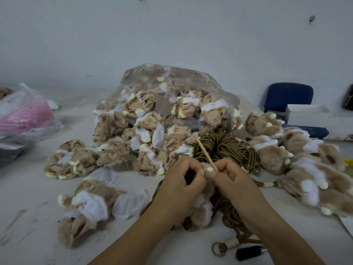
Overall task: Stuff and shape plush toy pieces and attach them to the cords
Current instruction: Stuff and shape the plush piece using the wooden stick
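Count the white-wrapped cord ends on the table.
2. One white-wrapped end lies at the bottom edge, beside the black cylinder; the other lies just right of the right hand. More may be hidden in the cord bundle.

A bulging clear bag (166, 111) of plush pieces blocks the middle of the surface (28, 217). Coiled brown cords (225, 148) lie just in front of it. Finished plush paws (298, 159) crowd the right side, and loose unstuffed pieces (72, 159) litter the left. Open room lies at the near left corner and along the near edge, up to a small black cylinder (248, 252).
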Motion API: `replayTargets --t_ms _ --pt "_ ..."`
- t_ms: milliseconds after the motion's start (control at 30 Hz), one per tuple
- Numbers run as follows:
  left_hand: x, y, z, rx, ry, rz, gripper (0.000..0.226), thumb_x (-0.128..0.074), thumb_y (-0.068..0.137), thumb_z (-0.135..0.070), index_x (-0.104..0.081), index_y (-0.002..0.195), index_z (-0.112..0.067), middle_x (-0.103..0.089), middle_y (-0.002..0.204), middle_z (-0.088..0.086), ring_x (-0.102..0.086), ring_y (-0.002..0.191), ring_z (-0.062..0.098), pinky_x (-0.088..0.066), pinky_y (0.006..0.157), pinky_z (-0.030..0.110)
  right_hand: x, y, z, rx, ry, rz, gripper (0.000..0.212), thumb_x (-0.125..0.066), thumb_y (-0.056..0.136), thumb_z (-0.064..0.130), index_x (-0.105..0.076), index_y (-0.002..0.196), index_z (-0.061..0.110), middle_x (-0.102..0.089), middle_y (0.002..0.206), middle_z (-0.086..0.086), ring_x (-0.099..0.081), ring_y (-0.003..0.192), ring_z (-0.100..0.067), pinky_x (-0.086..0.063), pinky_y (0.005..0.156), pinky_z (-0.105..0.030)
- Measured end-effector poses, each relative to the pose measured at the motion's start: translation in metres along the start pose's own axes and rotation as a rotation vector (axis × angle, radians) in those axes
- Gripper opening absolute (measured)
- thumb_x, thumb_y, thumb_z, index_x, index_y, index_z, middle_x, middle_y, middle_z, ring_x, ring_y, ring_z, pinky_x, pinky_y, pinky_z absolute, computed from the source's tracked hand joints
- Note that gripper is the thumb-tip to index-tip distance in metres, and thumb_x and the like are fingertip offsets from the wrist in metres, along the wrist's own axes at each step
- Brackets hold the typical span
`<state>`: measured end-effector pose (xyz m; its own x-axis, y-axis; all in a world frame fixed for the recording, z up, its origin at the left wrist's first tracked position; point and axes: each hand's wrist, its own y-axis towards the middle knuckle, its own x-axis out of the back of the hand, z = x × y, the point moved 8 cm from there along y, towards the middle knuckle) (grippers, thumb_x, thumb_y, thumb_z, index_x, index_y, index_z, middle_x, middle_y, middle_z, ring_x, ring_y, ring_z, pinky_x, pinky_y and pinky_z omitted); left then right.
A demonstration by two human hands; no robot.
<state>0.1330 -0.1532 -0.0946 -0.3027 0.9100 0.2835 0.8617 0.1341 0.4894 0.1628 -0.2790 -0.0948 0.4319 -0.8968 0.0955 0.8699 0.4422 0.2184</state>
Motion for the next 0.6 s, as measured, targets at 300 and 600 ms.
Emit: replayTargets --t_ms 300,600 --pt "0.002 -0.001 -0.019 -0.185 0.058 -0.017 0.010 -0.055 0.087 -0.030 -0.059 0.082 -0.022 -0.061 0.088 -0.011 -0.060 0.088 0.016 -0.049 0.076 0.024 0.001 0.000 0.007 -0.003 0.019 -0.001 0.017 -0.061 0.074 0.047 -0.063 0.064 0.033 -0.058 0.058 0.013 -0.050 0.049 0.005 -0.039 0.046 -0.008" --pt "0.002 0.000 -0.018 -0.158 0.057 -0.029 0.010 -0.053 0.085 -0.033 -0.057 0.080 -0.025 -0.059 0.089 -0.013 -0.058 0.088 0.013 -0.044 0.077 0.017 0.003 0.000 0.005 -0.018 0.037 0.013 0.018 -0.059 0.081 0.038 -0.063 0.065 0.032 -0.054 0.060 0.010 -0.043 0.048 0.001 -0.036 0.047 -0.011"
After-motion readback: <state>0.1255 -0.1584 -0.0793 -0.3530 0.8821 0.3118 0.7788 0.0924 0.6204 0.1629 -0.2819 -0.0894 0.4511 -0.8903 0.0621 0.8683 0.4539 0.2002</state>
